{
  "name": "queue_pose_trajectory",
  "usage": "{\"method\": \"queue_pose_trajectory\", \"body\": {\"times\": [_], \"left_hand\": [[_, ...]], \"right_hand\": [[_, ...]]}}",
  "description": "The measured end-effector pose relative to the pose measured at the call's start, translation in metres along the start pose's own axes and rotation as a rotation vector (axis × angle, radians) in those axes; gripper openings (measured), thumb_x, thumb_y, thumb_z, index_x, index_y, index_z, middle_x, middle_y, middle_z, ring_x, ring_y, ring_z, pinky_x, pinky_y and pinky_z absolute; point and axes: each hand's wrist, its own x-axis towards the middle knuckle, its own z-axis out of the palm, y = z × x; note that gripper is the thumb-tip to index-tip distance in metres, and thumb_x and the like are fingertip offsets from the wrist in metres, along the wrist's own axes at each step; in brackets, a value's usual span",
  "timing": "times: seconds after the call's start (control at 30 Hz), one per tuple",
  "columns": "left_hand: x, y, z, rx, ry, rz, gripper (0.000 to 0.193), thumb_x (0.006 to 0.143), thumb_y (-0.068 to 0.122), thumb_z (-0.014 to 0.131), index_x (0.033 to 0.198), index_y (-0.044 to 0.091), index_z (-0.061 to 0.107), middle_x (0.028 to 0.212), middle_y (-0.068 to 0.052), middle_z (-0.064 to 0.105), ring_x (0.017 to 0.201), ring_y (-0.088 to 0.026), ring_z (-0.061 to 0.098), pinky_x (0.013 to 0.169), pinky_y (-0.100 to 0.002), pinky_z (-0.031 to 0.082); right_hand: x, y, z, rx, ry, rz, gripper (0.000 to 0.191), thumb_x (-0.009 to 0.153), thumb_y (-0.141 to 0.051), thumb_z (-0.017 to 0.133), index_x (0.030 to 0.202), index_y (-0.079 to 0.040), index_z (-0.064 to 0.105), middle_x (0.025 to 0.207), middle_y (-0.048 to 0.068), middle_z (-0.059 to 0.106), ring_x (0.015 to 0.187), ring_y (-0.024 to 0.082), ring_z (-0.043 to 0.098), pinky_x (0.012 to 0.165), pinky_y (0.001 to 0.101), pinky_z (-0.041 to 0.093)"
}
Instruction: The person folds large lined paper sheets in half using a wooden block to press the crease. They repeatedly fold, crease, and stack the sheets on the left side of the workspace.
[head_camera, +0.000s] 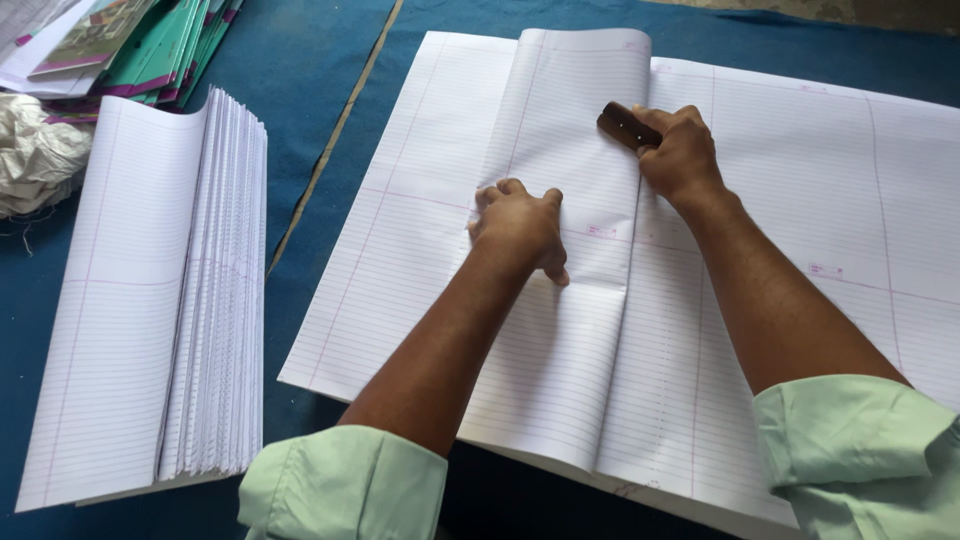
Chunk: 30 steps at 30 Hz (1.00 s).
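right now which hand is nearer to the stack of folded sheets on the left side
Left. The left hand presses the folded ruled sheet, closer to the stack of folded sheets. The right hand, holding a brown wooden tool, sits farther away.

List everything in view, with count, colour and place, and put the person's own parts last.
large ruled sheets: a flat stack, white with pink lines, centre and right on the cloth
folded sheet: one, white ruled, lying on that stack under the hands
folded sheet pile: one pile, white ruled, left
booklet covers: several, green and purple, top left
crumpled paper: one, off-white, far left
blue cloth: one, under everything
wooden block: one, dark brown, in the right hand
left hand: pressing the folded sheet
right hand: gripping the block at the crease
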Motion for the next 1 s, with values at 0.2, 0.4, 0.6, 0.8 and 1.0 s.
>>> {"method": "queue_pose_trajectory", "body": {"times": [0.2, 0.4, 0.6, 0.8, 1.0], "left_hand": [[0.005, -0.001, -0.003, 0.017, 0.014, 0.023, 0.102, 0.067, 0.041, 0.094, 0.153, 0.029, 0.039, 0.162, -0.031, 0.015, 0.148, -0.056, 0.014, 0.111, -0.064, 0.041], [0.009, 0.0, -0.005, 0.043, -0.007, 0.022, 0.102, 0.069, 0.041, 0.093, 0.154, 0.028, 0.037, 0.162, -0.032, 0.013, 0.147, -0.057, 0.014, 0.109, -0.063, 0.043], [0.01, -0.001, -0.009, 0.042, -0.023, 0.017, 0.103, 0.069, 0.04, 0.093, 0.154, 0.029, 0.035, 0.163, -0.031, 0.011, 0.148, -0.056, 0.013, 0.111, -0.063, 0.041], [0.013, 0.0, -0.008, 0.048, -0.035, 0.015, 0.108, 0.069, 0.041, 0.094, 0.156, 0.03, 0.031, 0.163, -0.032, 0.008, 0.148, -0.057, 0.011, 0.11, -0.063, 0.042], [0.018, -0.002, -0.007, 0.076, -0.036, 0.036, 0.11, 0.069, 0.043, 0.093, 0.158, 0.029, 0.029, 0.163, -0.034, 0.007, 0.148, -0.059, 0.009, 0.109, -0.065, 0.041]], "right_hand": [[0.034, 0.005, 0.004, 0.067, 0.008, 0.082, 0.054, 0.09, 0.001, 0.063, 0.14, -0.019, 0.059, 0.13, 0.01, 0.055, 0.12, 0.024, 0.059, 0.106, 0.0319, 0.049], [0.066, 0.01, 0.006, 0.107, 0.036, 0.101, 0.059, 0.086, 0.008, 0.06, 0.139, -0.019, 0.06, 0.138, 0.007, 0.06, 0.125, 0.019, 0.06, 0.111, 0.0318, 0.045], [0.094, 0.01, 0.006, 0.108, 0.053, 0.175, 0.058, 0.088, 0.007, 0.06, 0.14, -0.019, 0.059, 0.14, 0.008, 0.059, 0.126, 0.02, 0.058, 0.112, 0.0337, 0.043], [0.112, 0.012, 0.008, 0.107, 0.074, 0.196, 0.059, 0.091, 0.006, 0.059, 0.145, -0.015, 0.052, 0.143, 0.009, 0.056, 0.128, 0.018, 0.057, 0.111, 0.0335, 0.044], [0.122, 0.011, 0.007, 0.055, 0.057, 0.25, 0.06, 0.095, 0.001, 0.057, 0.151, -0.016, 0.044, 0.143, 0.014, 0.048, 0.125, 0.023, 0.056, 0.106, 0.0343, 0.049]]}}
